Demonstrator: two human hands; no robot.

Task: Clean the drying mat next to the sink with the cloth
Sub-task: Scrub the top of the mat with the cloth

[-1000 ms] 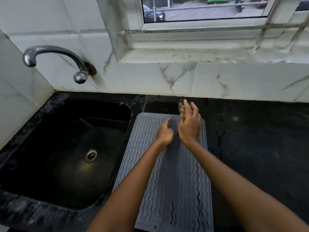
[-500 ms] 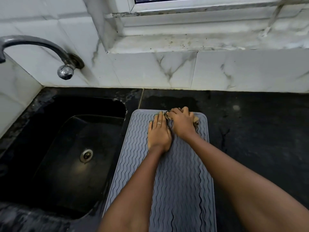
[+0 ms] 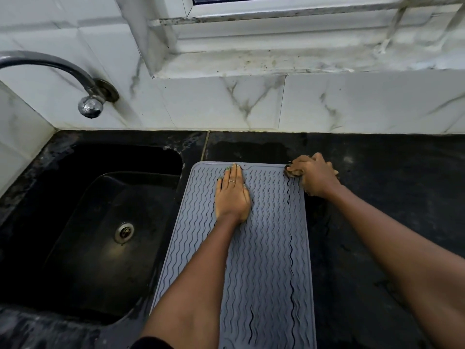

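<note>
Left hand (image 3: 232,197) flat, pinning mat (image 3: 271,248) | right hand (image 3: 314,176) clutching cloth (image 3: 292,173) at far corner | risk: cloth slips onto counter (image 3: 377,197), mat shifts.

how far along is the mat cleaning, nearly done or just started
It looks early. Done: the drying mat lies flat beside the sink, pinned by the flat left hand. In hand: the right hand grips the cloth at the mat's far right corner. Left: the long near stretch, where dark streaks show in the grooves.
</note>
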